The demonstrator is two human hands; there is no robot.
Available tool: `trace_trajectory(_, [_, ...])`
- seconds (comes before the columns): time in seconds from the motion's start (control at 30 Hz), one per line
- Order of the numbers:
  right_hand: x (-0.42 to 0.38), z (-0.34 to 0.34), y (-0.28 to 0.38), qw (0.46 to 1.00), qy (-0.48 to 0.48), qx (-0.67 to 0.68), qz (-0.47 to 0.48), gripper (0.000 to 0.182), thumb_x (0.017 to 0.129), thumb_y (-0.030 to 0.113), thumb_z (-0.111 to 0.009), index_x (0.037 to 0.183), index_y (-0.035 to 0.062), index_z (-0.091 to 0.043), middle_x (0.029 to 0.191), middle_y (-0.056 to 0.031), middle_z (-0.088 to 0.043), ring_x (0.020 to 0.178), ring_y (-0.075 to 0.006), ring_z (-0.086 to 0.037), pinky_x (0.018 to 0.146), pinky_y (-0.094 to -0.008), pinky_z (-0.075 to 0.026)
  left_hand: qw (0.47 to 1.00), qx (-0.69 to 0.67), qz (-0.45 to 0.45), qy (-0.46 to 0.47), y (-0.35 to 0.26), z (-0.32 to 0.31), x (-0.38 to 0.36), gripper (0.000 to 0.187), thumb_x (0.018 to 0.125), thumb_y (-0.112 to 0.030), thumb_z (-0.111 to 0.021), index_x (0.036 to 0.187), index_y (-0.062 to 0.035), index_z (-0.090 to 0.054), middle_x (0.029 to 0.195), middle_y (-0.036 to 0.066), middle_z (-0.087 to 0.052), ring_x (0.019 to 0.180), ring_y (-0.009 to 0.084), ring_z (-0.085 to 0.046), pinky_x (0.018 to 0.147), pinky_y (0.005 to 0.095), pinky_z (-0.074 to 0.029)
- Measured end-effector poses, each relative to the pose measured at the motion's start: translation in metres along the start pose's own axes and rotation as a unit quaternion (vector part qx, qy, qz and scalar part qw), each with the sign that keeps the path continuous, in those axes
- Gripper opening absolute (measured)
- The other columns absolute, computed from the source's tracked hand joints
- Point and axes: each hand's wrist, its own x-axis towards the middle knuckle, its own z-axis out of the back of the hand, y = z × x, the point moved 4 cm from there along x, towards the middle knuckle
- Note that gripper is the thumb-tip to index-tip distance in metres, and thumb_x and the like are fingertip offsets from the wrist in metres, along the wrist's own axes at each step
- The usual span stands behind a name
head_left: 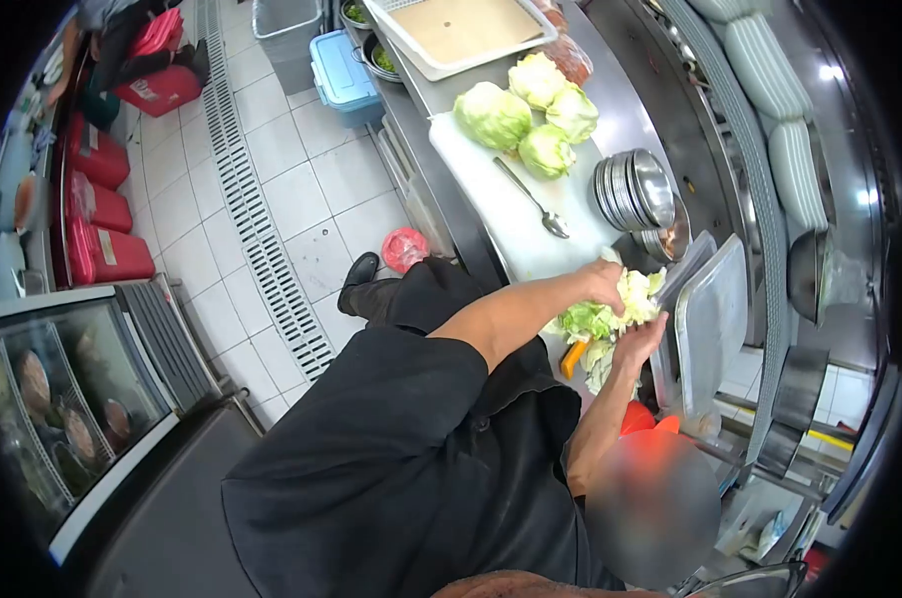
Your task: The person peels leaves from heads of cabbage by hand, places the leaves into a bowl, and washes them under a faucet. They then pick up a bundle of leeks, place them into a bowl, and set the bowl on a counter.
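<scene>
Nearest the camera stood a co-worker in a black shirt (401, 468). The wearer's own hands were out of view, so neither grip could be judged. The co-worker's upper hand (605, 284) pressed down on a pale green, partly cut lettuce (610, 314) at the near end of the steel desk (625, 110), and the lower hand (642, 339) curled around its leaves. The lettuce looked light, crisp and easily bruised, probably damp, and best held at its firm core. Beyond it lay a long metal spoon (536, 199) on a white cutting board (471, 159), beside stacked steel bowls (635, 189), with four whole green lettuce heads (493, 115) farther off.
</scene>
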Motion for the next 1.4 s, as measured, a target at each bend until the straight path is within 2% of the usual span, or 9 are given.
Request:
trace_trajectory(0.17, [0.038,0.007,-0.004,0.950,-0.029,-0.285,-0.122,0.049,0.096,0.049,-0.052,0.125,0.0094,-0.058,0.109,-0.0083,-0.069,0.095,-0.0218,-0.067,0.075,-0.0377,-0.055,0.999,0.028,0.029,-0.018,0.004,0.007,-0.008,0.066,0.055,-0.038,-0.085,0.107,-0.0012,-0.068,0.115,0.020,-0.065,0.121,0.0346,-0.053,0.100,0.0403,-0.046])
trace_trajectory(0.43, [0.055,-0.012,-0.024,0.981,0.070,-0.062,-0.171,0.041,0.103,0.037,-0.046,0.122,0.0044,-0.061,0.115,-0.0081,-0.068,0.102,-0.0235,-0.067,0.089,-0.0365,-0.053,0.999,-0.007,-0.029,-0.031,0.016,0.001,0.009,0.091,0.053,-0.038,-0.087,0.129,-0.0015,-0.054,0.126,0.023,-0.059,0.122,0.0388,-0.052,0.104,0.0402,-0.044])
trace_trajectory(0.6, [0.041,-0.014,-0.001,0.994,0.046,-0.050,-0.089,0.041,0.101,0.034,-0.044,0.120,0.0019,-0.061,0.111,-0.0110,-0.068,0.100,-0.0240,-0.067,0.087,-0.0378,-0.053,0.975,0.006,-0.136,-0.175,0.022,-0.015,0.024,0.092,0.052,-0.028,-0.092,0.131,-0.0011,-0.054,0.128,0.020,-0.059,0.119,0.0283,-0.057,0.103,0.0352,-0.044])
trace_trajectory(0.63, [0.040,-0.014,0.001,0.993,0.066,-0.043,-0.090,0.040,0.101,0.033,-0.044,0.120,0.0020,-0.061,0.111,-0.0107,-0.068,0.099,-0.0241,-0.067,0.086,-0.0379,-0.053,0.957,-0.251,-0.132,-0.065,0.026,-0.022,0.029,0.082,0.056,-0.018,-0.091,0.128,-0.0015,-0.057,0.122,0.016,-0.064,0.112,0.0207,-0.061,0.099,0.0326,-0.046])
trace_trajectory(0.73, [0.057,0.009,-0.002,0.992,0.097,-0.068,-0.036,0.032,0.099,0.024,-0.049,0.116,0.0009,-0.064,0.108,-0.0082,-0.068,0.094,-0.0209,-0.066,0.081,-0.0342,-0.054,0.961,-0.232,-0.132,0.067,-0.014,-0.010,0.014,0.070,0.059,-0.012,-0.089,0.123,-0.0021,-0.061,0.115,0.011,-0.068,0.104,0.0175,-0.063,0.095,0.0313,-0.048])
trace_trajectory(0.93, [0.000,0.026,0.045,0.973,-0.103,-0.186,0.084,0.041,0.094,0.021,-0.067,0.126,-0.0031,-0.061,0.107,-0.0061,-0.067,0.086,-0.0112,-0.060,0.077,-0.0254,-0.050,0.978,-0.207,-0.020,-0.033,0.014,-0.024,0.051,0.055,0.062,-0.009,-0.087,0.113,-0.0034,-0.068,0.104,0.009,-0.072,0.097,0.0166,-0.066,0.090,0.0331,-0.052])
trace_trajectory(1.03, [-0.027,0.074,0.009,0.935,-0.057,-0.339,0.087,0.041,0.088,0.020,-0.071,0.121,-0.0031,-0.064,0.111,-0.0118,-0.070,0.096,-0.0189,-0.067,0.083,-0.0320,-0.053,0.944,-0.286,-0.129,-0.098,-0.009,-0.004,0.052,0.068,0.053,-0.014,-0.094,0.113,-0.0019,-0.064,0.106,0.010,-0.069,0.097,0.0224,-0.066,0.090,0.0377,-0.053])
trace_trajectory(1.13, [-0.079,0.068,-0.020,0.827,-0.057,-0.552,0.085,0.054,0.079,0.032,-0.075,0.119,-0.0028,-0.064,0.114,-0.0264,-0.066,0.106,-0.0377,-0.065,0.095,-0.0407,-0.050,0.969,-0.238,-0.021,-0.058,-0.047,0.018,0.039,0.054,0.065,-0.021,-0.091,0.107,0.0045,-0.067,0.101,0.016,-0.071,0.090,0.0236,-0.071,0.079,0.0372,-0.059])
trace_trajectory(1.4, [-0.110,0.036,-0.043,0.768,-0.139,-0.623,0.056,0.044,0.074,0.018,-0.071,0.113,0.0001,-0.062,0.108,-0.0237,-0.062,0.102,-0.0403,-0.060,0.088,-0.0482,-0.050,0.935,-0.353,-0.013,0.010,-0.093,0.035,0.054,0.049,0.073,-0.010,-0.083,0.112,0.0096,-0.061,0.101,0.016,-0.070,0.084,0.0247,-0.072,0.076,0.0361,-0.061])
